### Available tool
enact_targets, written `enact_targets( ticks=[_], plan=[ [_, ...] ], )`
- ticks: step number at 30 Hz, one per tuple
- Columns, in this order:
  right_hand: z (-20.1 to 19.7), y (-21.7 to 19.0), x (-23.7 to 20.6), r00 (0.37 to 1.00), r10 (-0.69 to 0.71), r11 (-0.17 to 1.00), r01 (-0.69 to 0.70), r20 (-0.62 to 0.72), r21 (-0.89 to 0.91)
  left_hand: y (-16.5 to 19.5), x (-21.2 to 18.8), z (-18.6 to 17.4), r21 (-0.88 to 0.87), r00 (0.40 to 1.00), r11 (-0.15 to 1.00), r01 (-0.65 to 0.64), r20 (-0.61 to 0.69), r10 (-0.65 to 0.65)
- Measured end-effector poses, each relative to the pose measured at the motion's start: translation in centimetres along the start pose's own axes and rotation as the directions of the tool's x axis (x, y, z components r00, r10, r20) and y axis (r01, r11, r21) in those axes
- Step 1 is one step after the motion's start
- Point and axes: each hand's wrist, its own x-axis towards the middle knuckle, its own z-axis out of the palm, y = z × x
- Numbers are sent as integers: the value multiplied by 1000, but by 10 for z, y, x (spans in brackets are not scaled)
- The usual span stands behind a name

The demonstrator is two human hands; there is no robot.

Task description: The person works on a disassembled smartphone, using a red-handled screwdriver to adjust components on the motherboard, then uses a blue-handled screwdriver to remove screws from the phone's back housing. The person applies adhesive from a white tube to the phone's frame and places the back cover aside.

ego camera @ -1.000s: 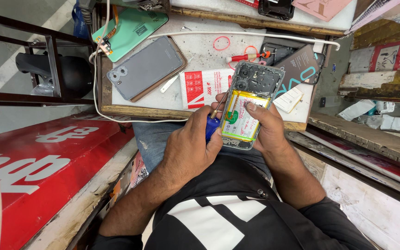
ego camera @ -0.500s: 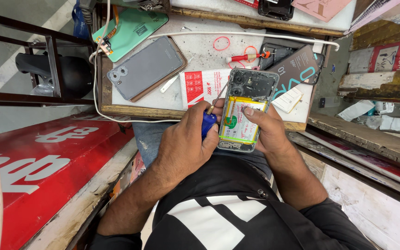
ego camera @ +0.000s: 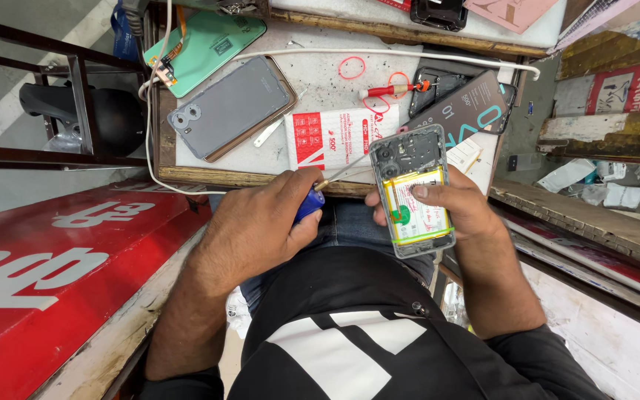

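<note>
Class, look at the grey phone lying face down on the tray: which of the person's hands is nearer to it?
Left. The left hand, gripping a blue-handled screwdriver, sits just below the grey phone. The right hand holds the opened phone farther to the right.

The person wears a black short-sleeved shirt [ego camera: 364, 326] with large white angular shapes printed across the chest, like slanted bars. The sleeves end high on the upper arms, so both forearms are bare down to the wrists. Below the shirt, blue denim trousers [ego camera: 346, 222] cover the lap. A small round dark button or stud sits on the shirt front near the right forearm. The left hand [ego camera: 257, 222] and the right hand [ego camera: 457, 204] carry no rings, watch or gloves.
</note>
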Motion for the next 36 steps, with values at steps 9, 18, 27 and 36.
enact_targets(
  ticks=[9, 18, 27, 36],
  plan=[
    [11, -9, -10, 978, 183, 982, -179, 96, -54, -4, 1, -1, 7, 994, 999, 42, 104, -42],
    [5, -14, -5, 953, 254, 964, -236, 162, -124, -3, -5, -4, -57, 993, 997, 58, 109, -51],
    [-8, -7, 2, 951, 240, 968, -219, 195, -124, -3, -10, -6, -60, 971, 992, 115, 216, -99],
    [-13, -1, 5, 941, 243, 966, -214, 237, -144, -5, -7, -3, -49, 986, 997, 55, 160, -46]
  ],
)
